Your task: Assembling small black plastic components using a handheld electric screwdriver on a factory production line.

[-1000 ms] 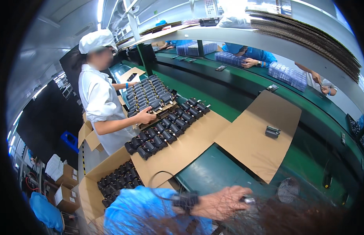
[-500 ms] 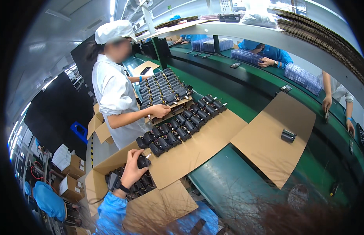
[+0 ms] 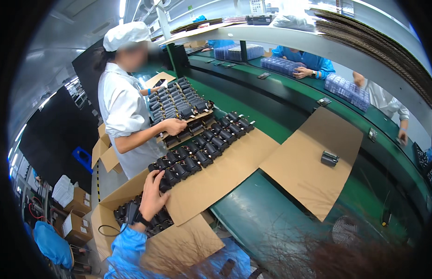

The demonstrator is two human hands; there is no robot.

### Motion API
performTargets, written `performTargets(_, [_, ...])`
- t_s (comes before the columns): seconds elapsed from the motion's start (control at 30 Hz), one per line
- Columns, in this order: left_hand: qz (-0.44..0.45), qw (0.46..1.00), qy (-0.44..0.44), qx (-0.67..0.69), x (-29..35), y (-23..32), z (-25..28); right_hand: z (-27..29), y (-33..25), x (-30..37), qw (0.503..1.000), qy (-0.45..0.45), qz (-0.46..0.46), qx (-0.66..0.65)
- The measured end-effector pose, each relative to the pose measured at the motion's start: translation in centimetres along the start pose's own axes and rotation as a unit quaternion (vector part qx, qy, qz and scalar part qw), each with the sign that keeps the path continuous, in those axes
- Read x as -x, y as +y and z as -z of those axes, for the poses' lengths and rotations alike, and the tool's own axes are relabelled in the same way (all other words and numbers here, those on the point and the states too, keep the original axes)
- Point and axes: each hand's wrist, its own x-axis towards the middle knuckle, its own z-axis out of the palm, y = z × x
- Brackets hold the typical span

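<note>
My left hand (image 3: 153, 196), with a dark strap and cord at its wrist, grips a black rounded pack (image 3: 164, 185) between thumb and fingers. This pack is at the near end of the rows of similar black packs (image 3: 197, 157), which have small wires and white tabs and stand on a cardboard flap (image 3: 230, 172). Under my wrist, an open carton (image 3: 104, 222) holds more black packs (image 3: 156, 224), partly hidden by my hand. My right hand is out of view.
Across the rows, a co-worker (image 3: 127, 97) in white holds a cardboard sheet loaded with black packs (image 3: 181, 100). A single pack (image 3: 329, 158) lies on a cardboard sheet (image 3: 313, 153) at right. Beyond runs a green conveyor (image 3: 290, 104) with other workers' hands and clear trays (image 3: 348, 93).
My left hand has brought the held pack up against the near end of the rows. The whole view has shifted slightly. A worker's hands at far right have moved, leaving a small device on the conveyor.
</note>
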Motion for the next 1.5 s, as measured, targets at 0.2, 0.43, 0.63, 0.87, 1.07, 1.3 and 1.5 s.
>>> performTargets(0.2, [-0.231,0.968,-0.068,0.067,-1.0,15.2,0.0,-1.0,-0.9,1.0,0.975,0.183,-0.035,0.117])
performTargets(0.43, [-0.498,0.833,-0.189,0.151,-3.2,36.3,-3.0,-2.7,-1.4,-0.8,0.982,0.16,0.011,0.102])
performTargets(0.63, [-0.572,0.778,-0.202,0.165,-3.1,52.6,-13.6,-2.5,-1.7,-1.0,0.976,0.197,0.042,0.088])
performTargets(0.87, [-0.698,0.679,-0.057,0.218,-0.5,68.3,-27.0,-1.7,-1.9,-0.8,0.969,0.229,0.02,0.088])
performTargets(1.07, [-0.73,0.641,-0.197,0.134,-3.1,69.7,-29.9,-2.0,-1.2,-1.5,0.962,0.25,-0.006,0.107])
performTargets(1.3, [-0.652,0.706,-0.17,0.219,-3.3,59.4,-17.1,-1.2,-2.5,-0.9,0.962,0.251,0.006,0.108])
performTargets(1.5, [-0.608,0.721,-0.294,0.154,0.9,45.2,-11.8,-2.2,-1.5,-0.5,0.972,0.216,-0.013,0.093])
